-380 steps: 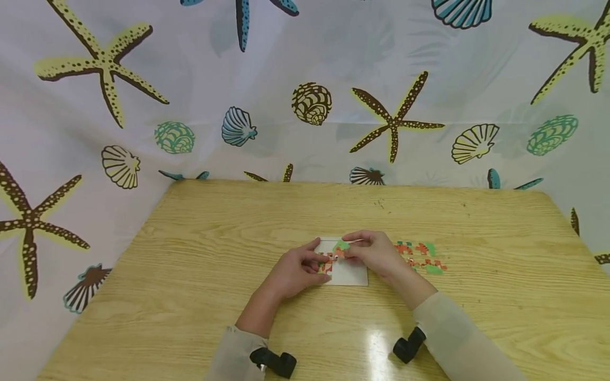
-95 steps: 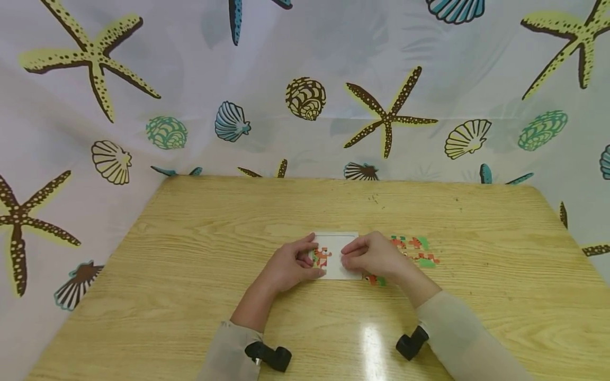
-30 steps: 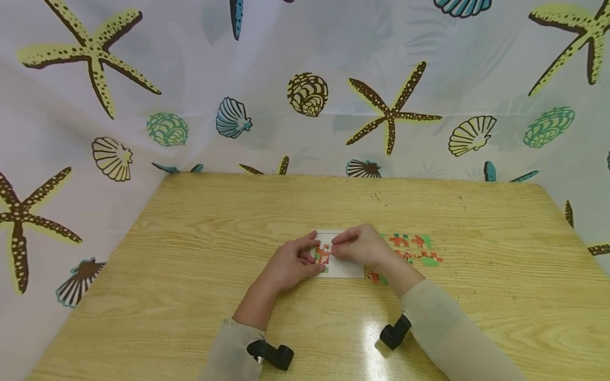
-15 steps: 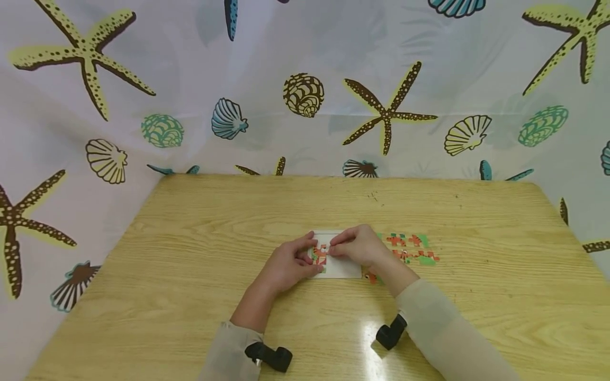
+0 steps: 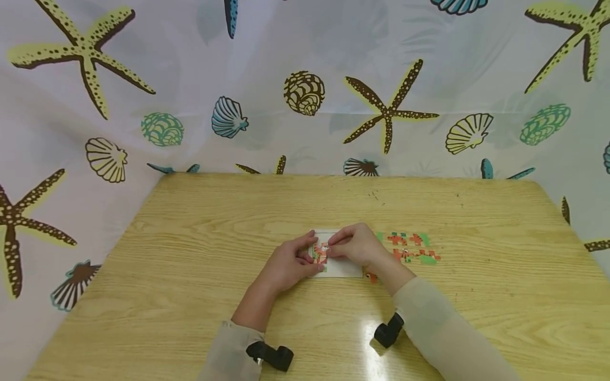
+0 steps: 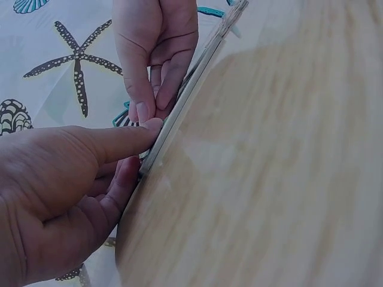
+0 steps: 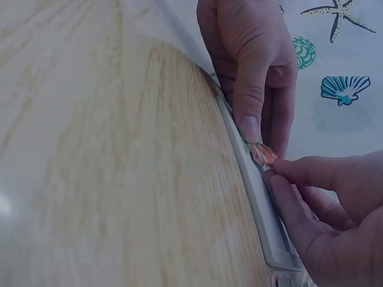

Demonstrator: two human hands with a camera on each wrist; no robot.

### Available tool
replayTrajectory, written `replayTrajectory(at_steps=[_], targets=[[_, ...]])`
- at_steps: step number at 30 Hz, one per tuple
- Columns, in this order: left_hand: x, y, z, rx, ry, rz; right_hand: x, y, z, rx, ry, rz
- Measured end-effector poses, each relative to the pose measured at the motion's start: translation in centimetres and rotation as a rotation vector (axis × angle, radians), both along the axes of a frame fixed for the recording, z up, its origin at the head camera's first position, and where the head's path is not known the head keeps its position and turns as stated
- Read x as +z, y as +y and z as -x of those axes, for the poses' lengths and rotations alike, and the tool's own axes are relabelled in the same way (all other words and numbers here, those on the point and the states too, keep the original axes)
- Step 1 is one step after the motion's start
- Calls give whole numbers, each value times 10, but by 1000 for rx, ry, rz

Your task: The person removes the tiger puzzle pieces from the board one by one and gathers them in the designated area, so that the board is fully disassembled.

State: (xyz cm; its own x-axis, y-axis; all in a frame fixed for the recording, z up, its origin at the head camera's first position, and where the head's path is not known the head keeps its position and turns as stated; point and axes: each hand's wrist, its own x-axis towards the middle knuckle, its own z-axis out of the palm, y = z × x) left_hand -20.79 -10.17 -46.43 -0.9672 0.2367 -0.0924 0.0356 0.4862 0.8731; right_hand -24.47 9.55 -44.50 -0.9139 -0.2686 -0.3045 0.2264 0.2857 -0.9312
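A shallow white puzzle tray (image 5: 345, 270) lies on the table, with a few joined orange jigsaw pieces (image 5: 320, 254) along its left side. My left hand (image 5: 288, 264) holds the tray's left edge, thumb at the near corner and a finger at the far one. In the right wrist view its thumb presses near the orange pieces (image 7: 263, 152). My right hand (image 5: 359, 246) pinches at the right side of the joined pieces with thumb and index finger. The small jigsaw piece between those fingertips is mostly hidden by them.
Several loose orange and green jigsaw pieces (image 5: 426, 256) lie on the wooden table (image 5: 190, 254) right of the tray. One more piece (image 5: 371, 276) sits by the tray's near right corner, partly behind my right forearm. A shell-print curtain (image 5: 267, 69) stands behind the table.
Since about three seconds ago my right hand has moved left from the tray's bare part to the joined pieces. A loose piece now lies by the near right corner, unlike in the oldest frame.
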Motion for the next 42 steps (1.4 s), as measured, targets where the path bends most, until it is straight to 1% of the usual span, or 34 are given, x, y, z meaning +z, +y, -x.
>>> replayTrajectory(at_steps=[9,14,21,27,32,36,39,42], targets=[[3,2,1,11,-19,13,-4,2,0,-41,-27,71],[3,2,1,23,-41,-6,-6,1,0,-68,-60,96],[3,2,-1,28,-37,-24,-6,-3,1,-119,-112,143],[5,2,-2,21,-29,-20,-3,-5,-3,-107,-78,106],[7,2,3,19,-16,-24,1,-5,-3,-95,-27,77],[8,3,2,29,-27,-19,-4,-4,-4,-112,-35,87],[6,3,-1,32,-30,-20,-8,-6,-5,-149,-73,134],[4,3,-1,29,-20,-29,-9,-8,-4,-181,-83,152]])
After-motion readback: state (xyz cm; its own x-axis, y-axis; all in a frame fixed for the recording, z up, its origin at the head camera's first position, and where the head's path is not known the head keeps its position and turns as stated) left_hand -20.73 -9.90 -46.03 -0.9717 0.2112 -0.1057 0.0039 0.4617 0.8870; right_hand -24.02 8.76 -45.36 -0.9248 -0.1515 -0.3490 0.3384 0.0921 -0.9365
